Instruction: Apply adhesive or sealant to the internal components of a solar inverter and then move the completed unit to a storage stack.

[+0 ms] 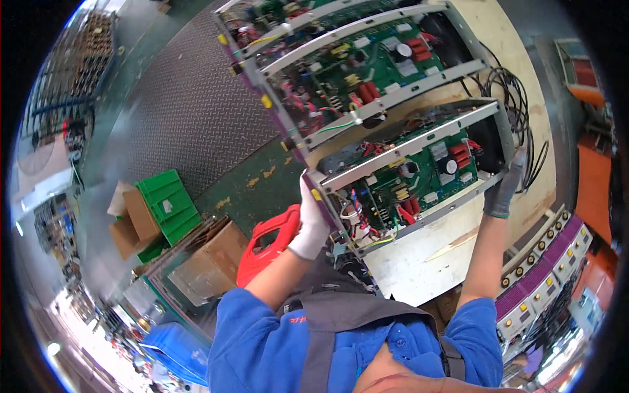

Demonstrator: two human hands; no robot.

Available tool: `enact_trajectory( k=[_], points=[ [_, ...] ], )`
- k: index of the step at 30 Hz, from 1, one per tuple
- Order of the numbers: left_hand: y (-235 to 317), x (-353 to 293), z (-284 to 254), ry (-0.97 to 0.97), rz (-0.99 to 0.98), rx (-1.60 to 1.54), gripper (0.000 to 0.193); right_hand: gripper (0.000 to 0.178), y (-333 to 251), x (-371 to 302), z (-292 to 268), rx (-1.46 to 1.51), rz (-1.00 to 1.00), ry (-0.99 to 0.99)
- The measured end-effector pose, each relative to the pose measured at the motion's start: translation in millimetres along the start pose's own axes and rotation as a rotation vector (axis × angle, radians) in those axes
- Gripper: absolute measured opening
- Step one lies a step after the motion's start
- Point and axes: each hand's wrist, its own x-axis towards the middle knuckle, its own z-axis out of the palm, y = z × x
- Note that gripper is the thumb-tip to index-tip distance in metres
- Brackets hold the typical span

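An open metal chassis (367,234) with green circuit boards, red parts and wiring lies nearest me on a pale wooden board. My left hand (312,226), in a white glove, grips its purple-edged front panel at the left end. At the opposite end, by a black part, my right hand (506,188) in a grey glove holds the chassis's right corner. The fingers of both hands are partly hidden by the frame. Just beyond stands a second open chassis (393,99) of the same make-up, and another chassis (282,29) is partly visible behind that.
Black cables (514,98) lie coiled on the wooden board (540,141) at right. A red plastic stool or container (259,252) is beside my left forearm. Cardboard boxes (213,262) and a green crate (168,203) stand left. Several purple-striped panels with knobs (544,275) are at lower right.
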Motion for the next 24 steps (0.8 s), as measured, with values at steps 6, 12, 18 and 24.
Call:
enact_trajectory(
  k=[6, 12, 18, 24],
  points=[
    [-4.1, 4.1, 6.3, -0.281, 0.111, -0.106, 0.054, 0.059, -24.4, 2.1, 40.3, 0.030, -0.041, -0.114],
    [0.3, 11.5, 17.6, -0.285, 0.115, -0.121, 0.049, 0.057, -19.6, 26.8, 48.6, -0.016, -0.106, -0.093],
    [-0.9, 6.6, 11.3, 0.006, 0.169, 0.009, 0.052, 0.039, 20.4, 63.6, 9.9, -0.176, -0.279, -0.199],
    [1.1, 14.9, 9.4, -0.392, 0.240, 0.335, 0.059, 0.053, 52.5, 14.5, -67.5, -0.252, -0.118, -0.023]
  ],
)
